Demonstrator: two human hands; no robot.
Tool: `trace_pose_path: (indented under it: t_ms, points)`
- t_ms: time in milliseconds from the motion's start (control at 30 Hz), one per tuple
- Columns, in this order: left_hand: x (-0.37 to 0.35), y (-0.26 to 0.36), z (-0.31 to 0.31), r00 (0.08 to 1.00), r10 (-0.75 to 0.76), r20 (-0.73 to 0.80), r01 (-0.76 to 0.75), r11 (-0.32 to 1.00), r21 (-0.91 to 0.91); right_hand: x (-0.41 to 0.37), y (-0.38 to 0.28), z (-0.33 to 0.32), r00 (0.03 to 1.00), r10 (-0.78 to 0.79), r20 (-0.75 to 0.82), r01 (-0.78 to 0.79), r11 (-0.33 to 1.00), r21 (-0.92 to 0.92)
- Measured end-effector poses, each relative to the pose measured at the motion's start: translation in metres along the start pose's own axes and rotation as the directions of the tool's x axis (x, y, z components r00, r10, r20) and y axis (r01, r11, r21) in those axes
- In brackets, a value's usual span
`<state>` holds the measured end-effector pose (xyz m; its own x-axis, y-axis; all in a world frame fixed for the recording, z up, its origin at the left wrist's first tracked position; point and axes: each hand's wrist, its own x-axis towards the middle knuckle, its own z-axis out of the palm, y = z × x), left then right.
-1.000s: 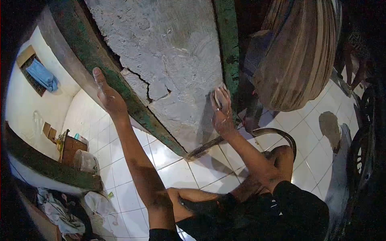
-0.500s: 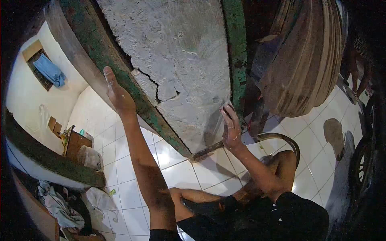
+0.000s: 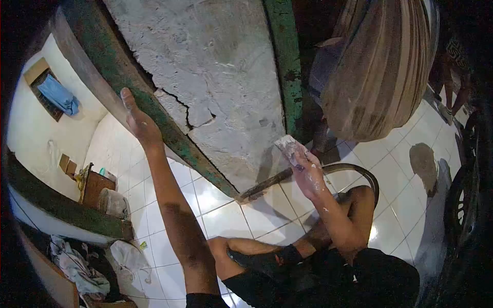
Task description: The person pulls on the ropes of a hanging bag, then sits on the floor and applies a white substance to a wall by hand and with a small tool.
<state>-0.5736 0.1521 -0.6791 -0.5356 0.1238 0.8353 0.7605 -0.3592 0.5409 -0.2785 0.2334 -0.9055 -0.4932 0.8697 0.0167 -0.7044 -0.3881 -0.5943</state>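
My left hand (image 3: 143, 126) is raised against the edge of the chipped green wooden frame (image 3: 167, 126), one digit stretched upward and the other fingers hidden from view. In front of the lower right of the rough grey plaster wall panel (image 3: 231, 97) is my right hand (image 3: 309, 177), dusted with white powder. Its fingers are closed on a small flat piece (image 3: 287, 146) coated in white, whose exact kind I cannot tell. A dark jagged crack (image 3: 188, 115) runs through the plaster between my hands, beside the left frame strip.
A brown striped cloth (image 3: 377, 77) hangs at the right, with a person's legs (image 3: 452, 92) beyond. A dark wheel (image 3: 459, 205) stands at the right edge. White floor tiles (image 3: 223, 220) lie under my crossed legs. Clothes (image 3: 77, 267) are piled at lower left.
My right hand has come away from the plaster toward me and turned, bringing the white-coated piece into view. My left hand stays at the frame; the whole view has shifted slightly.
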Motion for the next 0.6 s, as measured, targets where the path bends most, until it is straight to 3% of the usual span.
trace_pose_path:
  t_ms: [100,167,200,267,300,367,433,467,500,533,567,600]
  points:
    - [0.006,-0.012,-0.007,0.997,-0.044,0.068,0.041,0.998,0.042,-0.010,-0.006,0.010,0.999,-0.003,0.049,0.002,1.000,0.020]
    - [0.012,-0.014,-0.008,0.990,-0.088,0.109,0.094,0.994,-0.053,-0.014,-0.004,0.010,0.999,0.020,0.051,-0.023,0.998,0.058]
    - [0.007,-0.017,-0.006,0.995,-0.012,0.096,0.015,0.999,-0.036,-0.017,-0.002,0.008,0.998,0.052,0.047,-0.055,0.996,0.076]
    - [0.005,-0.012,-0.003,0.998,-0.002,0.067,0.007,0.997,-0.072,-0.016,0.003,0.002,0.993,0.110,0.050,-0.115,0.988,0.106]
    - [0.006,-0.014,-0.005,0.995,-0.074,0.059,0.081,0.989,-0.122,-0.019,0.012,-0.007,0.991,0.116,0.060,-0.122,0.987,0.108]
    - [0.006,0.001,-0.003,0.984,-0.179,0.009,0.180,0.982,-0.062,-0.015,0.020,-0.013,0.990,0.110,0.093,-0.120,0.986,0.116]
    - [-0.010,0.022,-0.003,0.967,-0.234,-0.097,0.248,0.956,0.159,-0.024,0.017,-0.011,0.982,0.179,0.060,-0.184,0.979,0.091]
    - [-0.031,0.031,0.000,0.968,0.014,-0.252,0.049,0.969,0.242,-0.026,0.013,-0.007,0.977,0.206,0.048,-0.209,0.975,0.075]
    - [-0.054,0.035,0.002,0.919,0.130,-0.371,-0.045,0.972,0.229,-0.027,0.014,-0.009,0.974,0.216,0.072,-0.221,0.973,0.072]
    - [-0.089,0.046,0.006,0.898,0.152,-0.412,-0.078,0.978,0.192,-0.027,0.016,-0.012,0.969,0.226,0.097,-0.233,0.970,0.066]
    - [-0.131,0.051,0.009,0.932,0.021,-0.362,0.034,0.989,0.146,-0.027,0.019,-0.017,0.964,0.238,0.119,-0.246,0.967,0.061]
    - [-0.172,0.053,0.013,0.982,-0.039,-0.186,0.035,0.999,-0.024,-0.025,0.028,-0.024,0.964,0.237,0.121,-0.246,0.967,0.068]
